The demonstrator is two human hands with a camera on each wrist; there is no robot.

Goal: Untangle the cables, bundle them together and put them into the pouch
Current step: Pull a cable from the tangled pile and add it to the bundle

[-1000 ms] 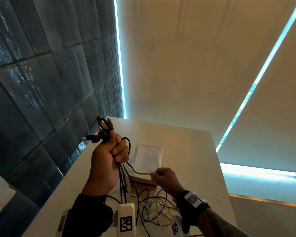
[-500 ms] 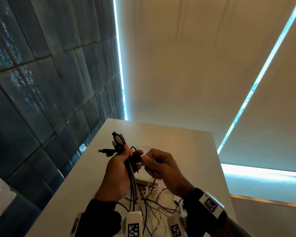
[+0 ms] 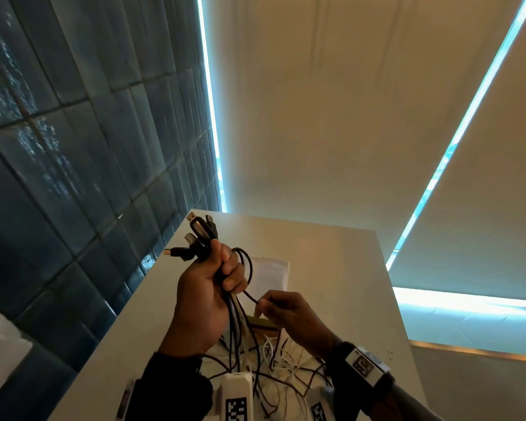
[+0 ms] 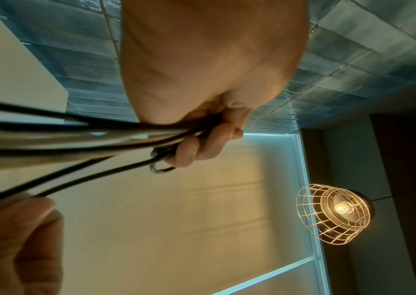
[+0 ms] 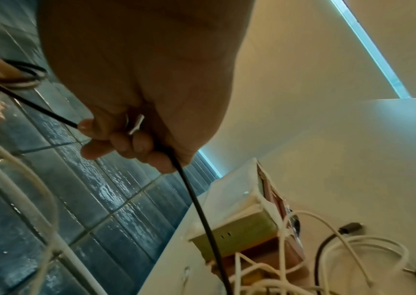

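Observation:
My left hand (image 3: 213,287) is raised above the table and grips a bunch of black and white cables (image 3: 236,317), their USB plugs (image 3: 199,235) sticking out above the fist. In the left wrist view the curled fingers (image 4: 202,147) close round the strands (image 4: 75,137). Just below and to the right, my right hand (image 3: 274,308) pinches one black cable (image 5: 196,199) that loops from the bunch. A white pouch (image 3: 271,275) lies flat on the table behind the hands. Loose white and black cables (image 3: 274,363) lie tangled underneath.
The white table (image 3: 331,268) runs along a dark tiled wall (image 3: 73,147) on the left. A small olive-and-pink box (image 5: 242,225) sits among the loose cables. A caged lamp (image 4: 333,213) hangs overhead. Beige blinds (image 3: 331,101) fill the background.
My right hand has come down from the plug bunch, drawing one black cable down and to the right. The left hand has lifted the bunch a little higher.

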